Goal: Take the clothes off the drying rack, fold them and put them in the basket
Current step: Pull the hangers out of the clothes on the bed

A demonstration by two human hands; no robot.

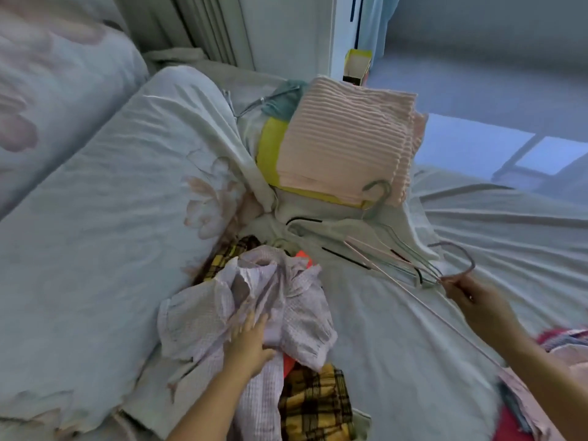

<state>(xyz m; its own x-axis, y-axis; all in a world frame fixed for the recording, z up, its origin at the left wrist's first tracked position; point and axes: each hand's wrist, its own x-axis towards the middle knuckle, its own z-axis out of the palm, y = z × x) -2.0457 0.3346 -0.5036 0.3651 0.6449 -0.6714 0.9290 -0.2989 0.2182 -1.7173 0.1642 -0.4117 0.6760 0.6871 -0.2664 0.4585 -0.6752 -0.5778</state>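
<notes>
Head: left hand (249, 342) presses shirt (299, 316); right (474, 300) pinches hanger (397, 282).

The bed (397, 329) has a pale, wrinkled sheet. A big quilt (111, 218) with flowers lies folded along its left side. Near the front is a heap of clothes: a white shirt (296, 313) on top, a yellow checked cloth (315, 405) and an orange bit (307, 261) under it. Hangers (366, 240) lie in the middle. Behind them a yellow thing (270, 148) holds folded pink towels (343, 138), with a teal cloth (283, 100) just beside it. Red and pink clothes (515, 421) lie at the right edge.
</notes>
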